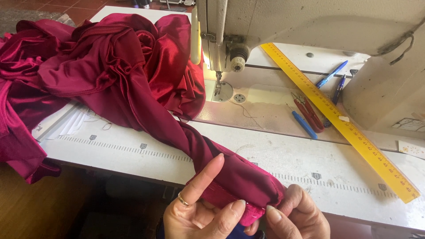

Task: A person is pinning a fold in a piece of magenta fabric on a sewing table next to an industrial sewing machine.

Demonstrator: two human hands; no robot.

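Observation:
A large piece of shiny dark red satin fabric [110, 66] lies heaped on the left of the sewing table, and a narrow band of it runs down to the front edge. My left hand [201, 212], a ring on one finger, pinches the folded hem of that band, forefinger raised along the cloth. My right hand [296, 214] grips the same hem end from the right, thumb on top. Both hands are at the near table edge, below the sewing machine [274, 22].
The machine's needle and presser foot [218, 86] stand behind the fabric. A long yellow ruler [341, 119] lies diagonally on the right, with red thread snips [307, 110] and several blue pens beside it. The white table [133, 152] has a printed measuring scale.

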